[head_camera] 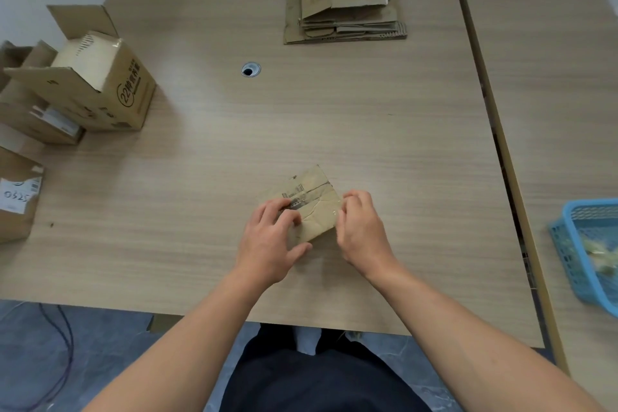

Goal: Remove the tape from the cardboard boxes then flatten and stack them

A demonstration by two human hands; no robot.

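Bare forearms point(207, 328) reach from the lower edge to a small cardboard box point(312, 197) lying on the table point(368, 130). Left hand point(267, 244): fingers curled over the box's top face, thumb against its near side, gripping it. Right hand point(363, 231): fingers curled, pinching at the box's right edge, where glossy tape point(331, 207) shows; whether they hold tape or cardboard cannot be told. Far beyond the grip: stack of flattened boxes point(344, 7). Well left of the grip: open printed box point(103, 84) among others. Well right of it: blue basket point(582, 237).
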